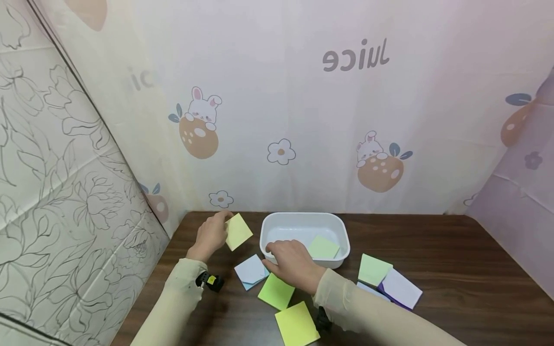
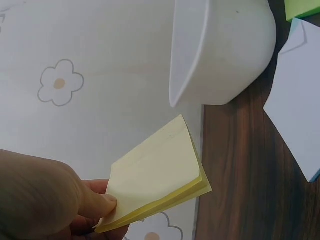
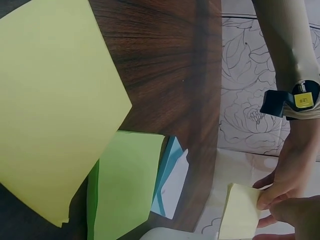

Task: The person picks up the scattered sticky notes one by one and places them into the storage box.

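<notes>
My left hand pinches a pale yellow sticky note pad by one edge, thumb on its face, left of a white plastic tub. In the left wrist view the raised pad shows its layered edge, close below the tub's side. Nothing is held in my right hand, which hovers at the tub's near left rim with fingers loosely extended. Inside the tub, toward the right, lies a light green sticky note pad.
On the dark wooden table, a white-and-blue pad, a bright green pad and a yellow pad lie near my right arm. Right of the tub are a pale green pad, a white-and-purple pad and a partly hidden blue one.
</notes>
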{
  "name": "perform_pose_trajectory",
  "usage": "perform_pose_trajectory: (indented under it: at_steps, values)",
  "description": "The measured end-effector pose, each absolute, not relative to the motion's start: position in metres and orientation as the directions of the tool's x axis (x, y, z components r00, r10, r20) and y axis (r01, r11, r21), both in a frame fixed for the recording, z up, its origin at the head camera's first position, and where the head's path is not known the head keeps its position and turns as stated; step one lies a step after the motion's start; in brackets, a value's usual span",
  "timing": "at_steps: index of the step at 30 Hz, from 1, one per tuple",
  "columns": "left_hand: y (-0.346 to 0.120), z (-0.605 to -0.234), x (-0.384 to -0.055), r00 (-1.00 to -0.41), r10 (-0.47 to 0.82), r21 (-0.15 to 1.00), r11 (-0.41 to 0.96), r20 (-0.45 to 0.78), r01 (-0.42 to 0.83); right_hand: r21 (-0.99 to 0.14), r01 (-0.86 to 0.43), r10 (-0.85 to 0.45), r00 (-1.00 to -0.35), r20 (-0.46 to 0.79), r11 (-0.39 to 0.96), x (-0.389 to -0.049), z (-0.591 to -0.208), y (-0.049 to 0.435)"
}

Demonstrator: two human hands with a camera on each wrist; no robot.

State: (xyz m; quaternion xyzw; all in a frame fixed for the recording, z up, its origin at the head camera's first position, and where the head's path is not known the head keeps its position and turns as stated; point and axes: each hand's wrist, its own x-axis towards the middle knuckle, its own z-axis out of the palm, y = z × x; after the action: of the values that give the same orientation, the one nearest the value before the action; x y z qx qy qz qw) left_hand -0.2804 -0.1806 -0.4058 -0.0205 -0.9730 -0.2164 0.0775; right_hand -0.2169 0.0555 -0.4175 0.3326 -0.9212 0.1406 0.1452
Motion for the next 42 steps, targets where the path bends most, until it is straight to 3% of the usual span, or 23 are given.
perform_pose_trajectory:
  at_steps: [32, 42]
  values:
    - [-0.151, -0.387, -0.277, -0.969, 0.049, 0.428, 0.891, 0.241, 0.151, -0.151, -0.628, -0.545, -0.751, 0.372, 0.763, -0.221, -0.421, 0.075]
    - [-0.139, -0.387, -0.276, -0.968, 0.055, 0.462, 0.871, 0.245, 0.166, -0.197, -0.601, -0.524, -0.784, 0.333, 0.774, -0.223, -0.423, 0.083]
